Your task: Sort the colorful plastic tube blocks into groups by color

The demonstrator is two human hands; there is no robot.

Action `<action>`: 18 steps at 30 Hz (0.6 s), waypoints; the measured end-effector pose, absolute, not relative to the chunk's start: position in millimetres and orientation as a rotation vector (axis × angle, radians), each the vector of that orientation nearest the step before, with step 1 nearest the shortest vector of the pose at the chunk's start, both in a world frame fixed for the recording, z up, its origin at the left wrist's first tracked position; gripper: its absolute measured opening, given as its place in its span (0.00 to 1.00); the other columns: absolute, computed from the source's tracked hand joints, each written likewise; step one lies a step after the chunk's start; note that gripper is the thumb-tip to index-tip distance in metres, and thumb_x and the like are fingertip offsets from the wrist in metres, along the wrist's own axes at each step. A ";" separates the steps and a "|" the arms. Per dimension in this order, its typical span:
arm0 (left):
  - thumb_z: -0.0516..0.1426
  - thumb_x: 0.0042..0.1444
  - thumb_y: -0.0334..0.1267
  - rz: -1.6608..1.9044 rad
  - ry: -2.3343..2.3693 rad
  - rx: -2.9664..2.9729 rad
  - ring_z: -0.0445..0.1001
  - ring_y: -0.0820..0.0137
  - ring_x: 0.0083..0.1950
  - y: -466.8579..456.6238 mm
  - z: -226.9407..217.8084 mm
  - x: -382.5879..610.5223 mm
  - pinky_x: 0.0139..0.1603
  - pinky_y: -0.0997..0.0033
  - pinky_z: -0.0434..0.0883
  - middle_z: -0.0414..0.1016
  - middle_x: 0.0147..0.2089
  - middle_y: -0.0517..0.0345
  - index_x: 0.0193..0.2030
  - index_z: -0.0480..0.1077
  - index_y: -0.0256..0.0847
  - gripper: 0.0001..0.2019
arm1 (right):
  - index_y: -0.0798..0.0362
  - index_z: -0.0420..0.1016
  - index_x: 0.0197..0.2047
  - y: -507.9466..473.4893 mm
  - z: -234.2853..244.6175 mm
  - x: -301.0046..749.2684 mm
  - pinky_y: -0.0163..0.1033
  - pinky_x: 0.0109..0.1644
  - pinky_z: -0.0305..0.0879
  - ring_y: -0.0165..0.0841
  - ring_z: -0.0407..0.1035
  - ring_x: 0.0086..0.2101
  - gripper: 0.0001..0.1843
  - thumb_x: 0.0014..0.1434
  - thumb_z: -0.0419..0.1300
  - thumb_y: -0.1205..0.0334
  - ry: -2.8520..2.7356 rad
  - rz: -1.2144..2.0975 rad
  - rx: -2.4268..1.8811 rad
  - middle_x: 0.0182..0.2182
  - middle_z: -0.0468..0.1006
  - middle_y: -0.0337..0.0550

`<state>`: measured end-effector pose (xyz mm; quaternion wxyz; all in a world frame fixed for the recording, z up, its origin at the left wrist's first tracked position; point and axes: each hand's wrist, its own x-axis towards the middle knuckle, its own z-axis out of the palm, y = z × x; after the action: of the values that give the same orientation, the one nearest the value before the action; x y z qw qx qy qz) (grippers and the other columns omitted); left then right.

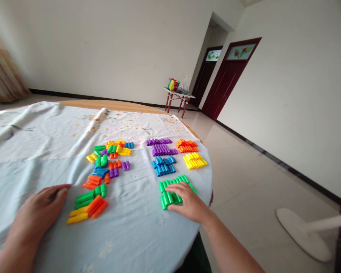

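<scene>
My left hand (38, 214) lies flat and open on the pale blue tablecloth (31, 151), just left of a mixed heap of coloured plastic tube pieces (102, 170). My right hand (187, 201) rests palm down, fingers stretched, on a sorted group of green tubes (170, 191). Beyond it lie sorted groups of blue tubes (163, 165), purple tubes (160, 147), yellow tubes (195, 161) and orange tubes (186, 145).
The round table's edge (207, 151) curves close behind the sorted groups on the right. A small red-legged side table (177, 96) with bags stands by dark red doors (230, 76). A white fan base (302, 235) sits on the tiled floor.
</scene>
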<state>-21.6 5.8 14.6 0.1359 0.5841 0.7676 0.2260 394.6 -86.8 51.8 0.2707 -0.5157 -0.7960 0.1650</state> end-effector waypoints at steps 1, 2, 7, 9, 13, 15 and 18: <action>0.45 0.47 0.52 0.671 2.224 1.705 0.74 0.59 0.42 6.2 13.0 -22.4 0.45 0.62 0.70 0.78 0.46 0.49 0.41 0.76 0.41 0.25 | 0.47 0.72 0.52 -88.4 53.3 391.6 0.49 0.59 0.57 0.38 0.66 0.51 0.24 0.51 0.67 0.62 -2.121 0.419 -1.374 0.50 0.75 0.45; 0.46 0.47 0.52 0.684 2.224 1.717 0.74 0.59 0.42 6.5 11.6 -23.1 0.44 0.62 0.70 0.78 0.45 0.50 0.40 0.76 0.42 0.25 | 0.47 0.72 0.52 -90.2 54.7 387.7 0.50 0.60 0.57 0.38 0.66 0.51 0.23 0.51 0.67 0.62 -2.094 0.393 -1.353 0.50 0.75 0.45; 0.46 0.48 0.52 0.673 2.220 1.685 0.74 0.59 0.41 5.2 11.8 -23.2 0.43 0.62 0.70 0.78 0.45 0.49 0.41 0.76 0.42 0.25 | 0.48 0.73 0.49 -94.9 56.4 366.8 0.46 0.58 0.59 0.36 0.68 0.50 0.15 0.57 0.62 0.63 -2.040 0.353 -1.221 0.47 0.76 0.44; 0.46 0.48 0.52 0.663 2.206 1.674 0.74 0.59 0.42 4.5 13.9 -22.3 0.45 0.62 0.70 0.77 0.46 0.49 0.42 0.75 0.41 0.25 | 0.49 0.74 0.47 -89.1 55.4 367.4 0.45 0.57 0.60 0.35 0.68 0.48 0.12 0.58 0.61 0.63 -2.018 0.349 -1.232 0.45 0.77 0.44; 0.46 0.48 0.50 0.673 2.187 1.678 0.74 0.58 0.45 5.1 15.3 -22.2 0.47 0.61 0.69 0.77 0.47 0.47 0.42 0.75 0.40 0.25 | 0.50 0.76 0.46 -62.6 54.8 386.6 0.45 0.53 0.63 0.36 0.68 0.46 0.12 0.59 0.58 0.68 -2.006 0.331 -1.362 0.42 0.79 0.44; 0.46 0.48 0.51 0.664 2.181 1.669 0.73 0.57 0.45 5.6 14.4 -23.0 0.48 0.60 0.69 0.77 0.47 0.47 0.43 0.75 0.40 0.25 | 0.51 0.76 0.47 -48.9 56.3 395.4 0.45 0.53 0.62 0.36 0.67 0.46 0.14 0.58 0.58 0.71 -2.078 0.334 -1.410 0.43 0.79 0.43; 0.47 0.48 0.50 0.665 2.172 1.649 0.74 0.58 0.44 5.4 13.3 -23.9 0.47 0.61 0.69 0.77 0.47 0.47 0.44 0.75 0.39 0.25 | 0.50 0.77 0.46 -38.9 60.8 397.5 0.46 0.53 0.61 0.37 0.66 0.48 0.14 0.56 0.60 0.71 -2.195 0.367 -1.422 0.43 0.79 0.42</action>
<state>-23.9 5.4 13.3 0.1663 0.5793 0.7630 0.2336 397.5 -38.9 60.8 0.2476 -0.5217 -0.8052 0.1346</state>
